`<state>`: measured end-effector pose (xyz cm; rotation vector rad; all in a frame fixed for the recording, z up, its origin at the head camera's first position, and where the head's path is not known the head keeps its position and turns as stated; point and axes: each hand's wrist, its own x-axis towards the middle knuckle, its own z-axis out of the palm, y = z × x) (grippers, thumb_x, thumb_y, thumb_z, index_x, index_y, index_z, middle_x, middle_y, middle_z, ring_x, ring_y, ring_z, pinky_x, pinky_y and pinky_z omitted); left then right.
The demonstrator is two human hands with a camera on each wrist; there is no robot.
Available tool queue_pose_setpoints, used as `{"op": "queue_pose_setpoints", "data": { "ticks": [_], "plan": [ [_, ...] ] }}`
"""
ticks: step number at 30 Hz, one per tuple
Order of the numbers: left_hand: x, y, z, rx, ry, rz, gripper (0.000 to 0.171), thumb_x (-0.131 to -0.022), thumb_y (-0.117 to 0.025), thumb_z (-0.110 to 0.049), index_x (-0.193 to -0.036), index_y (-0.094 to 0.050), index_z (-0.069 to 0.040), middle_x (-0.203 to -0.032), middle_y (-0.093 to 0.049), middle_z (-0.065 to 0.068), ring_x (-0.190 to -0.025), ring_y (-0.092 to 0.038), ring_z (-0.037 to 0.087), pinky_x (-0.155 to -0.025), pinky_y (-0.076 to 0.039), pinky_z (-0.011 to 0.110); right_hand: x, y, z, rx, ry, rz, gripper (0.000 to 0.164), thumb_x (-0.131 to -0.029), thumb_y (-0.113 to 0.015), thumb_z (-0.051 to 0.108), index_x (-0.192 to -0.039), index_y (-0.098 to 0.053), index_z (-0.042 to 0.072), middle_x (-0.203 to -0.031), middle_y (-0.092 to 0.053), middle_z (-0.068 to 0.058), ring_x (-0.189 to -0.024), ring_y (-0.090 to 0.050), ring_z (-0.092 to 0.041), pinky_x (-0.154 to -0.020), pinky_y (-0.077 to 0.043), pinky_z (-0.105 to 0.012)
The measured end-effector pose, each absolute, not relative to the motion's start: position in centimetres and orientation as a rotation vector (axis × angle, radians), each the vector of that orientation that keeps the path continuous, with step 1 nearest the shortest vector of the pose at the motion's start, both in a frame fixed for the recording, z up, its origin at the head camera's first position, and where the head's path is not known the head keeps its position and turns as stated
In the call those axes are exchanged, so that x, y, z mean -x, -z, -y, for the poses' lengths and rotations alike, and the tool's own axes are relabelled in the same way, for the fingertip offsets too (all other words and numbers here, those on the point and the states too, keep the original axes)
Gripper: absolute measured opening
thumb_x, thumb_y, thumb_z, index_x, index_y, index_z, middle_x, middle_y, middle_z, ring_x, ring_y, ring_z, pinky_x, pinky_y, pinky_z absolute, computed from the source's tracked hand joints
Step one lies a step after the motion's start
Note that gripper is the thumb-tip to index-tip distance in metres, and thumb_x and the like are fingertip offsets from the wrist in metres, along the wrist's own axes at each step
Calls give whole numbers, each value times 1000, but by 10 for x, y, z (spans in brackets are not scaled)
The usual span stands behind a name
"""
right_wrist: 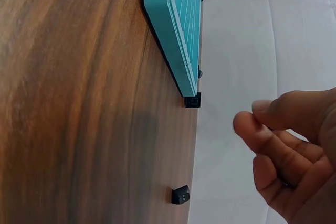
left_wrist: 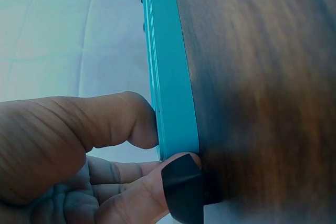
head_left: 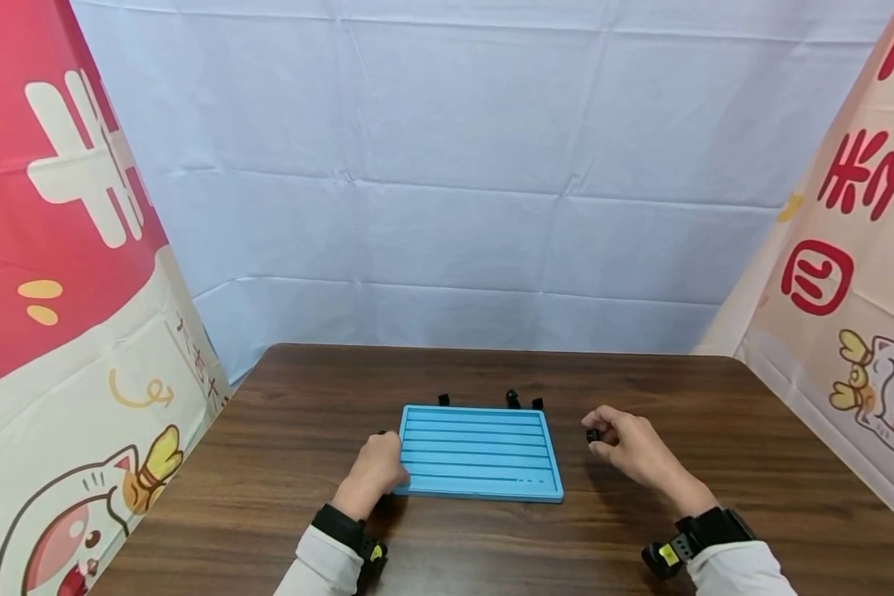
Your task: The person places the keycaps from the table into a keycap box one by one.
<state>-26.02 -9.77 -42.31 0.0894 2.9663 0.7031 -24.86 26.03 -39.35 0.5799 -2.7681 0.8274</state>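
A shallow light-blue tray (head_left: pixel 477 454) with raised parallel ribs lies flat on the table. My left hand (head_left: pixel 376 470) is at its left edge. In the left wrist view, the thumb (left_wrist: pixel 139 121) touches the upper rim and a finger meets the tray's corner, so the hand grips that edge. A black block (left_wrist: pixel 184 187) sits in front of that finger, partly hiding it. My right hand (head_left: pixel 633 443) hovers right of the tray, thumb and index bent close together with nothing visible between them. Below it, a small black keycap (right_wrist: pixel 180 194) rests on the table, apart from the fingers.
Beyond the tray's far edge stand more small black pieces: one at left (head_left: pixel 443 399), a taller one (head_left: pixel 512 399) and one by the right corner (head_left: pixel 538 404). The brown wooden table (head_left: pixel 492 546) ends at a pale cloth backdrop (head_left: pixel 447 207), with printed cloths on both sides.
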Motion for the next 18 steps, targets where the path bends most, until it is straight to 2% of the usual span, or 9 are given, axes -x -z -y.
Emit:
{"op": "queue_pose_setpoints", "data": {
  "ticks": [8,13,18],
  "plan": [
    [261,423,97,-105,-710,-2972,32,-73,-71,3,-101,-56,8,-82,-52,17,-60,-47,24,-47,-40,31,246,399,-255,-477,-956,2747,22,-79,-70,-1,-99,-64,3,-86,-60,-2,-70,-56,-14,-54,-47,-27],
    [260,424,97,-108,-706,-2980,33,-72,-72,3,-101,-56,9,-84,-54,18,-60,-47,24,-48,-41,31,245,402,-254,-422,-1063,2732,24,-81,-68,-4,-103,-62,1,-88,-61,-4,-74,-60,-17,-55,-48,-27],
    [260,423,97,-114,-703,-2981,34,-72,-72,2,-102,-56,9,-85,-55,19,-61,-47,23,-49,-41,31,247,401,-255,-419,-1084,2724,22,-81,-67,-4,-102,-64,2,-87,-61,-4,-72,-57,-17,-55,-46,-26]
  ]
}}
